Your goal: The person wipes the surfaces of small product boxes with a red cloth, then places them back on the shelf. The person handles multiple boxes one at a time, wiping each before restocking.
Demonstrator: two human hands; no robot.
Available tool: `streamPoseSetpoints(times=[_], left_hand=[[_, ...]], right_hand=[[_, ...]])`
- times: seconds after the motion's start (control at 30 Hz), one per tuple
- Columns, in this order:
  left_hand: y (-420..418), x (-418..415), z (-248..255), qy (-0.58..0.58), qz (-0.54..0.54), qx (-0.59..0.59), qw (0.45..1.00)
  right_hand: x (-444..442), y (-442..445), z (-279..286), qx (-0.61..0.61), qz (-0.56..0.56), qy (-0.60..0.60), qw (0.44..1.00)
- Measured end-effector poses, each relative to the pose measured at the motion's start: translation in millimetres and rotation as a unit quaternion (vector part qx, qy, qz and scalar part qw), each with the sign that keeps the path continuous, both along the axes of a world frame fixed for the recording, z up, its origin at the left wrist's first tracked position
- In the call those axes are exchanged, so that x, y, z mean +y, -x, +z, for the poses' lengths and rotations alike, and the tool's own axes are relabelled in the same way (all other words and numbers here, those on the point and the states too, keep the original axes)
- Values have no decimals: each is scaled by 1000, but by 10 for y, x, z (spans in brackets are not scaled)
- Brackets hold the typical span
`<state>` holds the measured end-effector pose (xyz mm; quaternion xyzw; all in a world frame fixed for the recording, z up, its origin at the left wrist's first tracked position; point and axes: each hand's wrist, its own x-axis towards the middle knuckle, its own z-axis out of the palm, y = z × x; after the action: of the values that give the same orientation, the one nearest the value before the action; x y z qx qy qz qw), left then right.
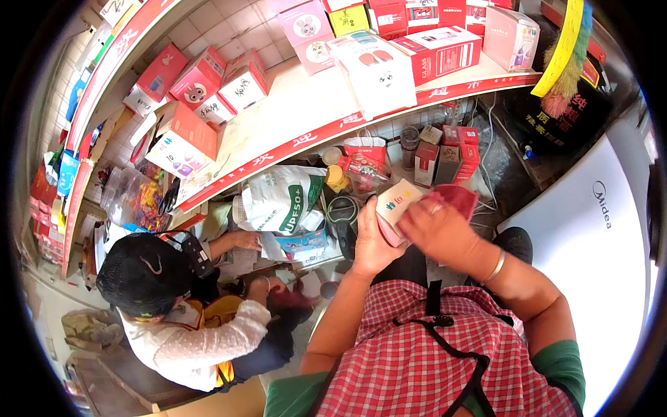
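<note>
In my left hand [371, 241] is a small carton [398, 202] with a cream face and a pink side, bearing coloured writing. My right hand [440, 229], slightly blurred, holds a red cloth [458, 200] and lies against the carton's right side. The cloth spreads out beyond my fingers. Both hands are in front of the lower shelf, above my lap. A white box with a printed cartoon face [383, 73] stands on the upper shelf [297, 107], beyond my hands.
Left of me a co-worker [177, 307] in a dark cap reaches toward the lower shelf. A white and green bag [284, 200], a red paper bag [365, 151] and small boxes [449, 156] crowd that shelf. A white Midea appliance [578, 234] stands at right; a colourful duster [568, 68] hangs above.
</note>
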<state>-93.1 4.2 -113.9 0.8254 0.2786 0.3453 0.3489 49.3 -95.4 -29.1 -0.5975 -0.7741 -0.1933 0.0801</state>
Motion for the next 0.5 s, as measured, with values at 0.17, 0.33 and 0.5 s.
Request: streamPoseSetpoints(times=[0.17,0.33,0.5], left_hand=[[4,-2,-81,-22,10,-10,1000],[79,20,-31,30,19,-6,999],[228,119,85,383,-122,-237,884]], right_hand=[[56,108,-6,25,72,-42,996],[-24,-674,-155,99,-87,73,989],[-279,-897,-101,435,-163,14,885]])
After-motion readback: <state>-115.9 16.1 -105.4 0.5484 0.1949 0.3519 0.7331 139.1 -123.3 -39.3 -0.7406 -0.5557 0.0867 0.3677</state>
